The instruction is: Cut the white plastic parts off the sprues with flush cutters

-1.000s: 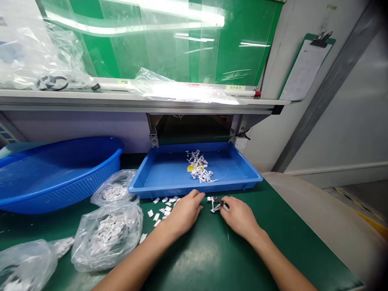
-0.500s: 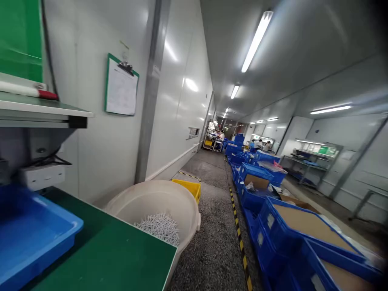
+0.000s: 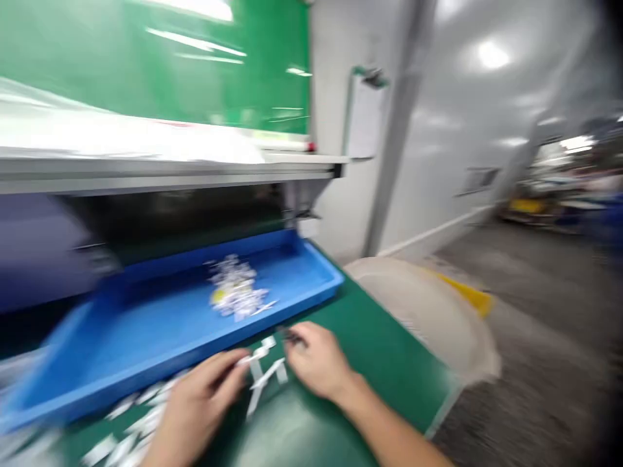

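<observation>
Plastic piece (image 3: 261, 379), white and branched, pinched at its far-left end by the left hand (image 3: 207, 399), between the two grips.

Its longest stem slants from a near-left tip towards the right hand (image 3: 316, 360), with short tabbed arms branching off (blur softens their edges). Green tabletop (image 3: 302, 418) lies below; beyond both grips sits a blue tray (image 3: 160, 324) with a heap of white parts (image 3: 238, 288), and to the right of the right hand a pale tub (image 3: 433, 301) stands above grey floor (image 3: 540, 279). Left thumb and forefinger are closed on the piece; right fingers curl around a dark-tipped hand tool (image 3: 293, 337), just beside the piece's far end, though contact there cannot be told.
</observation>
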### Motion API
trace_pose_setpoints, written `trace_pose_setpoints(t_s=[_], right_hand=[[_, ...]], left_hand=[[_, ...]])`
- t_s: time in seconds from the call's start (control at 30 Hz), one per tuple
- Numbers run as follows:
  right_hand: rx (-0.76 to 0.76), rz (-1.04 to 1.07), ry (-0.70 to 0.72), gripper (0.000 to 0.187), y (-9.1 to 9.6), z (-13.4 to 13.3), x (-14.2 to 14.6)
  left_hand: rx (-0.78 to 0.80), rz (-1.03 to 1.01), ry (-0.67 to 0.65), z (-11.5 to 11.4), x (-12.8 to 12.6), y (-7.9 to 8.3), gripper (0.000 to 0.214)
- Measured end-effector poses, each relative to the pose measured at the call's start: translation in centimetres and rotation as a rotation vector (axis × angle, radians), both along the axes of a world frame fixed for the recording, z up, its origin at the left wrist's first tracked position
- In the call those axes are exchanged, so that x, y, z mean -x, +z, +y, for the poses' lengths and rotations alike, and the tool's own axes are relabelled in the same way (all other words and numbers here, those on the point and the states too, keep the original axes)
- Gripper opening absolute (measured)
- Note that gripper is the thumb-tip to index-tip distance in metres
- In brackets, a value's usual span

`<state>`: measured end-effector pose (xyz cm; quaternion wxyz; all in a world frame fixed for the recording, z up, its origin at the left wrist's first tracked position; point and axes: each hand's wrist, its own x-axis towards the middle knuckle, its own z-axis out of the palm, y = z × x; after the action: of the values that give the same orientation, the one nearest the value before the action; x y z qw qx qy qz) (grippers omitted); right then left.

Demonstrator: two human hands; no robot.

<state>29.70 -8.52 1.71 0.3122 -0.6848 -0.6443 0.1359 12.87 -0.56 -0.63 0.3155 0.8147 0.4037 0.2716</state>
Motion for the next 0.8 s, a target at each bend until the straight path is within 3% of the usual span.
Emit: trace_pose_setpoints(t_s=[0.07,0.17,0.4,0.8], right_hand=[[-0.014,0.085,0.044,0.018,-2.4,1.0,1.3],[-0.025,0.107,0.122,0.016,-4.2,1.5,2.2],[-0.041,0.085,0.124,0.021,-4.1,0.7,2.5],[-0.028,0.078,0.169,0.020,-4.0,0.9,3.0]], left_hand=[[0.154,-0.060,0.063,-1.0,3.8,0.9,0.036],[0.290,-0.252,0.008,-1.7,4.4,1.3,0.035],[-0.014,-0.311,0.003,-2.1,3.5,0.1,0.023],[0.022,-0.356,-0.004,-1.9,3.6,-0.8,0.017]])
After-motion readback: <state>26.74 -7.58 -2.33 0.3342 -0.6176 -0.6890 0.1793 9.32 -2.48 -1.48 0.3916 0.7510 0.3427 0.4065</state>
